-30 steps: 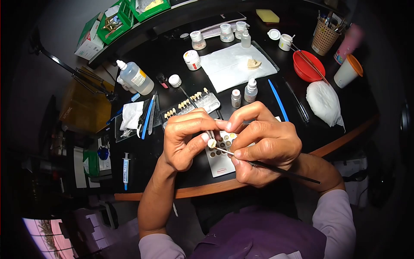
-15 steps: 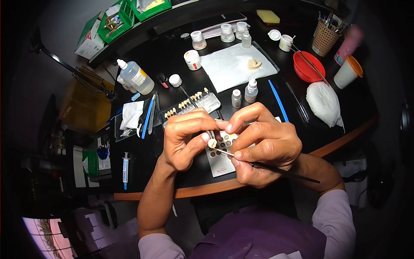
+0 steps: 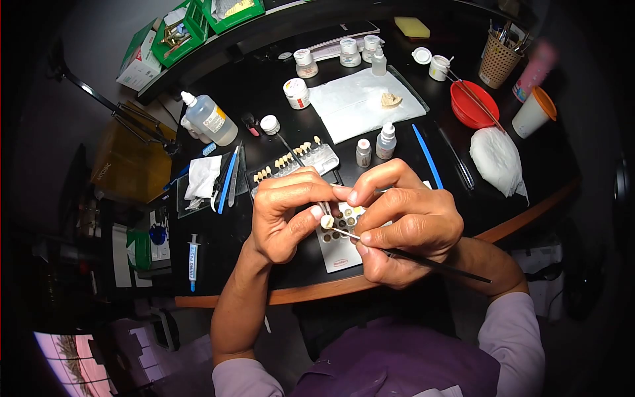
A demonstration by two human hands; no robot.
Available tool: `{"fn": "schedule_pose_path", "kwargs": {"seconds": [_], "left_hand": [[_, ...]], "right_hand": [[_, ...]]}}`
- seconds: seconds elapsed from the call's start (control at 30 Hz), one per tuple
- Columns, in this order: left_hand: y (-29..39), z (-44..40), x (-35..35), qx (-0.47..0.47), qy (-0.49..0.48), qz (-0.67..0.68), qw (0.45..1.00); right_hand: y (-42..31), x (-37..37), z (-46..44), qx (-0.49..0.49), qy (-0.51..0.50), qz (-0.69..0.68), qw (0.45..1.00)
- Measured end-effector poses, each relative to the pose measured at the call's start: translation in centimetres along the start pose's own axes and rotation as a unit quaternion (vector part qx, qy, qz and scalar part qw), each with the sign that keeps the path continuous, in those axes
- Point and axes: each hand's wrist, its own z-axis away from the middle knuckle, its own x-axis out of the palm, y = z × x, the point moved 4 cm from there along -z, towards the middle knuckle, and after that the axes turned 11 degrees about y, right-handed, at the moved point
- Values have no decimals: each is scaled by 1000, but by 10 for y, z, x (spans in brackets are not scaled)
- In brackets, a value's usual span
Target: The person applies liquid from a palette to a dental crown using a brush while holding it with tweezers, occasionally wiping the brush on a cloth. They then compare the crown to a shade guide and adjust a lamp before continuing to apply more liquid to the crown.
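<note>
My left hand point(image 3: 283, 215) is closed in a pinch on a small whitish dental crown point(image 3: 327, 223), which shows at the thumb tip. A bit of metal point(image 3: 325, 207) sticks out between the fingers just above the crown; the rest of it is hidden. In my right hand point(image 3: 417, 221) is a thin dark-handled brush point(image 3: 440, 266), held like a pen, its fine tip at or very near the crown. Both hands meet at the index fingers. Below them lies a white palette card point(image 3: 340, 259) with round colour samples, partly covered by my right hand.
Behind my hands lies a tooth shade guide point(image 3: 322, 159). Farther back are a white-covered glass slab point(image 3: 350, 99), two small bottles point(image 3: 385, 142), a red bowl point(image 3: 466, 112) and wadded white tissue point(image 3: 495, 159). To the left stand a large squeeze bottle point(image 3: 215, 120) and a firing paste syringe point(image 3: 193, 263).
The crown has turned or shifted slightly at my left fingertips, and the brush tip has moved a little with it. Both hands otherwise keep their places.
</note>
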Motion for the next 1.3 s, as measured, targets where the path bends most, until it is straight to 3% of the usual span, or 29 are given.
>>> {"fn": "schedule_pose_path", "kwargs": {"seconds": [1.3], "left_hand": [[-1, 2, 0, -10, 6, -19, 1000]], "right_hand": [[2, -1, 1, -15, 5, 6, 1000]]}}
